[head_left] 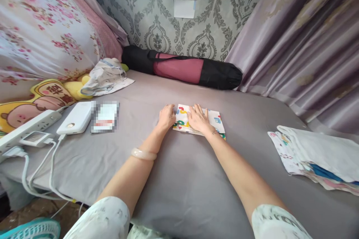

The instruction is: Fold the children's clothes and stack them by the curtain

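A small folded cloth (215,115), white with colourful printed letters and figures, lies on the grey bed sheet in the middle. At its left edge is my left hand (167,116), its fingers curled and closed on the cloth's edge; the fingertips are partly hidden. My right hand (198,117) rests flat on top of the cloth with the fingers spread. A pale bangle (144,154) circles my left forearm.
To the right is a stack of folded cloths (322,153). A black and red long bag (179,68) lies along the wall. At left are a white power bank (76,117), a power strip (33,129), cables, plush toys (53,91) and a crumpled cloth (105,78).
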Tool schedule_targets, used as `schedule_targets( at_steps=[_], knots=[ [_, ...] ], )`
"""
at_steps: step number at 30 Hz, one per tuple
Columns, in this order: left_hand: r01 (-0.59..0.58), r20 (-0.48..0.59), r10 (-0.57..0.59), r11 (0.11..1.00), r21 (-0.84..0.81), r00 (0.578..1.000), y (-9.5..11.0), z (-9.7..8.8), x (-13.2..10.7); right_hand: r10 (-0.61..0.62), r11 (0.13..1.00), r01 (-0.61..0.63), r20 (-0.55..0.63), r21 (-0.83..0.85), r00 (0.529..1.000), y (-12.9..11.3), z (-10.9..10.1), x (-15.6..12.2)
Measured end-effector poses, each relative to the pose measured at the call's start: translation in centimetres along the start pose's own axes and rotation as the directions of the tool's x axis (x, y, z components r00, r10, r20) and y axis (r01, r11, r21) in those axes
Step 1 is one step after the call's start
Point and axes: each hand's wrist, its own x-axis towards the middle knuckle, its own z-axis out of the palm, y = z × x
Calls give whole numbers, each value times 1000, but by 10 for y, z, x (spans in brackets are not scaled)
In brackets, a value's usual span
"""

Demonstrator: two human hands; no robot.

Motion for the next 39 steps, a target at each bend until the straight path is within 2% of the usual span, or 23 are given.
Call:
schedule_targets(
  at_steps=[4,10,15,19,26,32,39],
  knots=[
    [32,-21,-33,998,-57,999,1,-5,1,-37,999,38,-48,21,998,-13,8,1],
    [105,-89,-131,962,-253,987,3,-14,3,-28,999,29,-47,18,998,-12,17,0],
    [199,-65,-257,863,-465,964,2,-15,4,-13,999,12,9,35,1000,-18,6,6],
    [241,-34,-315,789,-565,949,1,-15,4,-50,997,52,-32,58,998,-32,6,14],
    [248,-32,-327,774,-582,945,-1,-14,4,-29,997,30,-20,72,999,-43,19,15],
    [258,-37,-345,764,-591,938,-1,-14,5,-28,998,26,26,62,999,-44,12,19],
    [243,-109,-388,747,-619,915,-4,-16,7,-68,995,65,39,77,997,-65,14,22]
  ],
)
